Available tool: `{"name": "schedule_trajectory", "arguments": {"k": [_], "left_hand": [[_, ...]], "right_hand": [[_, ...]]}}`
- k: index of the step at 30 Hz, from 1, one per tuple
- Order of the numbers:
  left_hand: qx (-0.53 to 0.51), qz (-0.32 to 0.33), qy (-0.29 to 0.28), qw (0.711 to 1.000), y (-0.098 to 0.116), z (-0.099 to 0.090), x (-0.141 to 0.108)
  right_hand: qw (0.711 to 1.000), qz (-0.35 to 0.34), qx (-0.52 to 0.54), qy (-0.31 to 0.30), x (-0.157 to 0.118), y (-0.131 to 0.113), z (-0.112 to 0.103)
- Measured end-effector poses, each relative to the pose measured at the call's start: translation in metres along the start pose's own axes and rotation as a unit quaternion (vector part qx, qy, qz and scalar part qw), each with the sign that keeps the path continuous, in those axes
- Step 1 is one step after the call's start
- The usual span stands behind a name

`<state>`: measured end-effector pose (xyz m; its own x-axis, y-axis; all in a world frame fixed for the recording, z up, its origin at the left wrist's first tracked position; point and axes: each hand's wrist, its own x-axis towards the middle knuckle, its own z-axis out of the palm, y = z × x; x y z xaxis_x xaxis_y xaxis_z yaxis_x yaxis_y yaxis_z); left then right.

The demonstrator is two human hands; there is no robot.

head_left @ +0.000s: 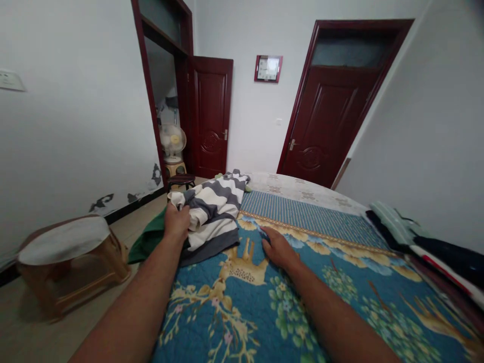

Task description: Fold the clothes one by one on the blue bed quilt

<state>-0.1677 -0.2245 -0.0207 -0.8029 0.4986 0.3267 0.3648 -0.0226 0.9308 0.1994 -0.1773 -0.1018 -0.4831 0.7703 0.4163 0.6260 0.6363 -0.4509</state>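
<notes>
A garment with wide grey and white stripes [219, 201] lies bunched at the left side of the bed. My left hand [177, 222] is closed on its near left edge, with the cloth gathered in the fingers. Green cloth [151, 237] hangs beneath it over the bed's edge. To the right of the garment, my right hand [279, 247] is just over the patterned blue quilt [242, 307], apart from the stripes. Its fingers are slightly bent and spread, with nothing visible in them. I cannot tell whether it touches the quilt.
Folded clothes [427, 247] are piled at the bed's right edge. On the floor to the left stands a plastic stool [71, 262] with a pale top. A small dark stool [181, 180] and a fan [173, 141] are near the open door [210, 116].
</notes>
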Motion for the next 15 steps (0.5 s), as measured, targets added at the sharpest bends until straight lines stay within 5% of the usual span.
{"name": "schedule_trajectory", "arguments": {"k": [3, 11, 15], "left_hand": [[0.017, 0.03, 0.028, 0.999, 0.003, -0.002, -0.014], [0.053, 0.235, 0.111, 0.964, 0.019, -0.022, -0.042], [0.119, 0.342, 0.04, 0.931, 0.038, -0.028, -0.056]], "right_hand": [[0.999, -0.018, -0.05, -0.01, -0.02, -0.011, -0.006], [0.994, 0.024, -0.104, -0.001, -0.044, -0.041, -0.018], [0.991, 0.032, -0.13, 0.005, -0.056, -0.053, -0.019]]}}
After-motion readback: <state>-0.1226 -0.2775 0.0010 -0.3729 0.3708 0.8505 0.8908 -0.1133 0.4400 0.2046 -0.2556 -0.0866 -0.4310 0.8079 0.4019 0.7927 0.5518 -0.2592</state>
